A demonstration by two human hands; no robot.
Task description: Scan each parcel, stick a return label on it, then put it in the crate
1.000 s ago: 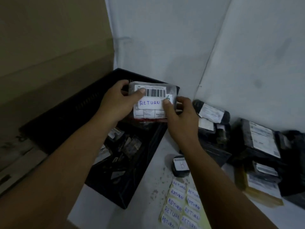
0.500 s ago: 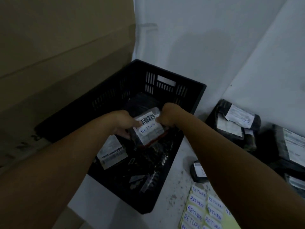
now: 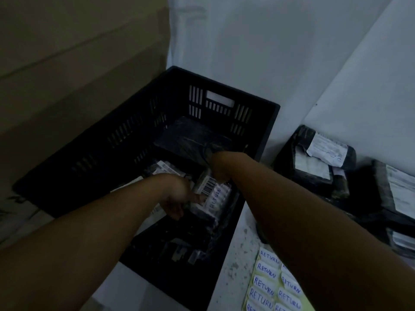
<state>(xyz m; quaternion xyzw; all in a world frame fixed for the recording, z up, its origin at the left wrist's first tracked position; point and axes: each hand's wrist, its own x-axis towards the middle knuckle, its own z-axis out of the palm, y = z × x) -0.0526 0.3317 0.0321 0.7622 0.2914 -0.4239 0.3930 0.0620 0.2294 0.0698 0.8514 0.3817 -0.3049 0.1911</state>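
Left hand: the left hand (image 3: 179, 196) is down inside the crate. Its fingers are curled round the near left side of the parcel and hold it.
Right hand: the right hand (image 3: 219, 169) is also down in the crate, at the far end of the parcel. We see only its back, so I cannot tell if it holds the parcel or is just touching it.
Parcel: the parcel (image 3: 213, 198) is small and grey. It sits low in the crate, on top of the other packs, tilted a bit. It has a barcode and a white return label (image 3: 215, 198) that says RETURN.
Crate: the crate (image 3: 267, 129) is black with slots in its walls. It stands on the left part of the worktop, near a wall. Dark packs with white labels lie inside it.
Label sheet: a yellow label sheet (image 3: 271, 286) lies on the worktop at the near right, just beside the crate. Many white RETURN stickers are on it.
Waiting parcels: more dark waiting parcels (image 3: 318, 162) with white labels are piled on the right, past the right arm.
Worktop: the worktop (image 3: 238, 250) is white with small dark specks.
Box: a big brown box (image 3: 78, 63) stands on the far left, beside the crate.
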